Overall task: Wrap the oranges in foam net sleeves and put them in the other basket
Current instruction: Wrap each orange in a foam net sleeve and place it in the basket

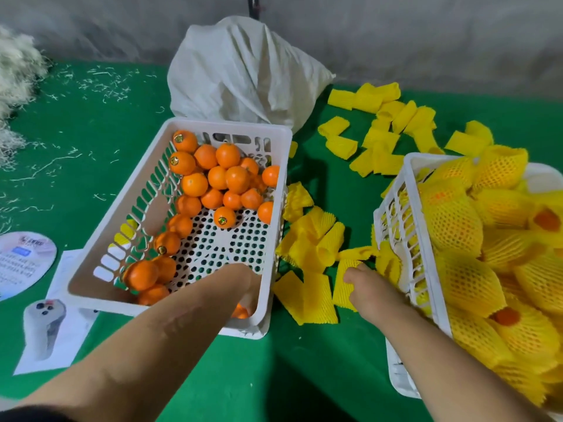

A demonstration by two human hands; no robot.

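Observation:
A white basket (143, 178) at the centre left holds several bare oranges (217, 178). My left hand (243, 284) reaches into its near right corner, and its fingers curl down round an orange (240, 312) that is mostly hidden. A second white basket (393, 214) on the right is piled with oranges wrapped in yellow foam net sleeves (451, 214). Between the baskets lie several loose yellow sleeves (316, 239). My right hand (368, 290) pinches one flat sleeve (342, 292) on the green table, thumb on top.
A white cloth sack (243, 74) stands behind the left basket. More loose sleeves (393, 117) are scattered at the back right. A printed sheet (45, 330) and a round card (21, 263) lie at the near left. Pale shreds (15, 71) litter the far left.

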